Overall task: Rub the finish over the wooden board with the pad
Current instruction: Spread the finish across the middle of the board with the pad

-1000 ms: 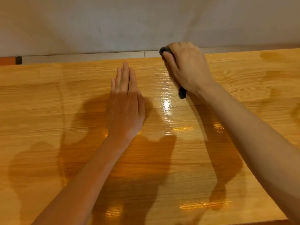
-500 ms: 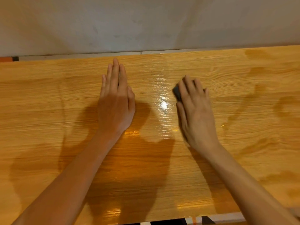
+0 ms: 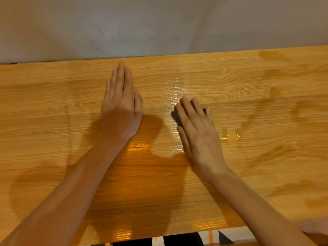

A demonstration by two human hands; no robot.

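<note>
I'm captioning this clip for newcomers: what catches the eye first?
Two bare hands on a wide wooden board: the left hand lies flat near the far edge, while the right hand presses a dark pad just beside it. Between them, a wet glossy streak of finish shines.

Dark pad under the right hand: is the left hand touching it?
Apart. The head view shows glossy wooden board between the flat left hand and the dark pad under the right hand.
</note>
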